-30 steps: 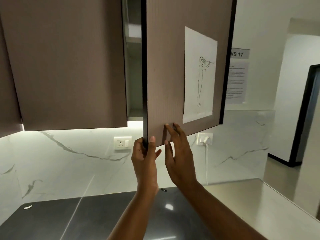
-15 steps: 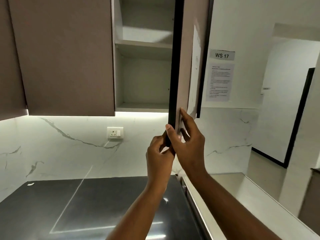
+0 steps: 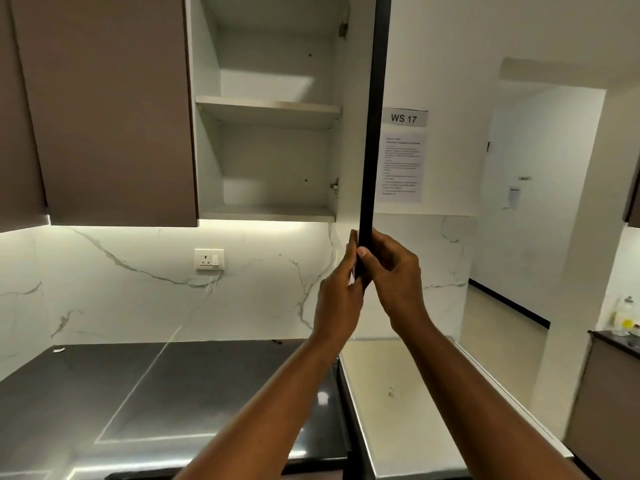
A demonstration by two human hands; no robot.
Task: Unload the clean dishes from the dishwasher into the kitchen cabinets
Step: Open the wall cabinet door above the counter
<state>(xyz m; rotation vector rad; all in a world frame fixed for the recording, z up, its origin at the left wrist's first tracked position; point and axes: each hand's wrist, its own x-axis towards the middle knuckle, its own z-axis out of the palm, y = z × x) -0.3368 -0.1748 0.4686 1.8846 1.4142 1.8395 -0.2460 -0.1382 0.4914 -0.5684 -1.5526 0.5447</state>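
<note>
The upper cabinet door (image 3: pixel 372 133) stands swung out edge-on toward me, showing only its dark edge. My left hand (image 3: pixel 341 292) grips its bottom corner from the left, and my right hand (image 3: pixel 394 275) grips the same corner from the right with the thumb on the edge. Behind it the cabinet interior (image 3: pixel 273 161) is white, with a bare middle shelf (image 3: pixel 270 107) and a bare bottom shelf (image 3: pixel 270 213). No dishes and no dishwasher are in view.
A closed brown cabinet door (image 3: pixel 110 109) hangs to the left. Below lies a dark glossy countertop (image 3: pixel 145 393), a pale counter (image 3: pixel 415 403) to its right. A wall socket (image 3: pixel 209 259) sits on the marble backsplash. A doorway (image 3: pixel 512 265) opens at right.
The door has swung from nearly closed to fully open and now shows edge-on. Both hands stayed on its bottom corner and moved right with it, uncovering the shelves.
</note>
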